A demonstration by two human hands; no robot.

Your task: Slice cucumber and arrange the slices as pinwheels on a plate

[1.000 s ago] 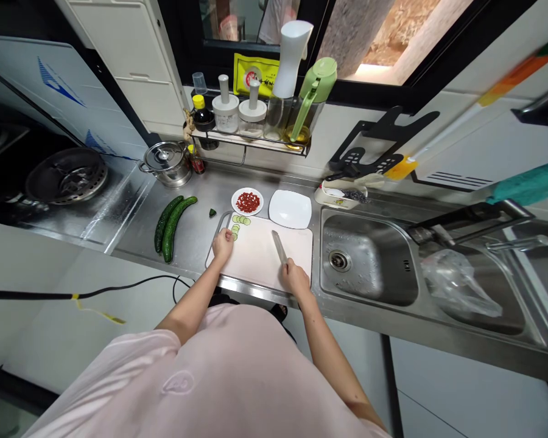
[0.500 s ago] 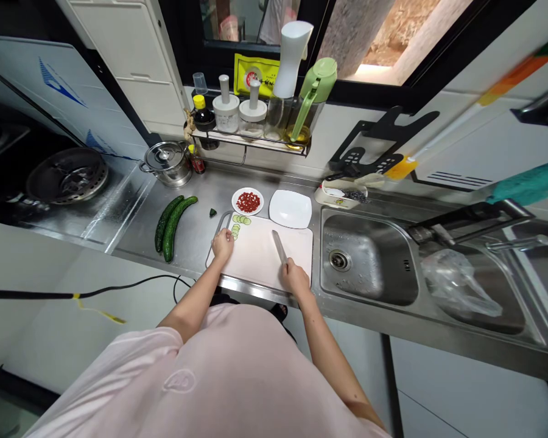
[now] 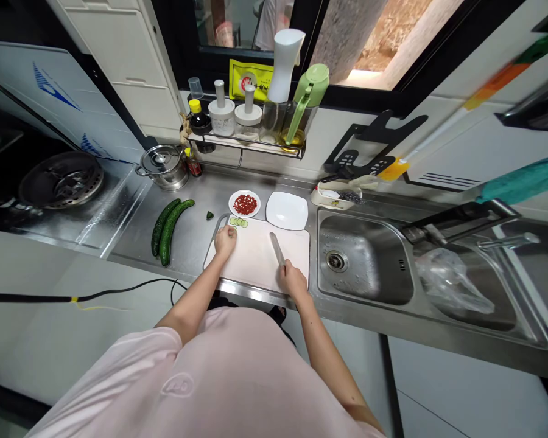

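A knife [image 3: 276,248] is gripped by its handle in my right hand [image 3: 295,280], its blade pointing up and away over the right part of the white cutting board [image 3: 260,267]. At the board's upper left, my left hand [image 3: 225,242] has its fingers pinched together; what they hold is too small to make out. Just beyond those fingers lies a short row of cucumber slices [image 3: 238,222]. Two whole cucumbers [image 3: 175,228] rest on the steel counter to the left, and a small dark green cucumber end [image 3: 209,215] sits between them and the board.
Behind the board stand a plate of chopped red pieces [image 3: 245,204] and a white square plate [image 3: 287,210]. A lidded pot [image 3: 164,167] is at the back left. The sink [image 3: 368,261] lies to the right, and a bottle rack [image 3: 246,145] hangs above the counter.
My left hand has closed over the nearer cucumber slices, which no longer show beside it. The far row of slices stays on the board. My right hand still holds the knife in much the same place.
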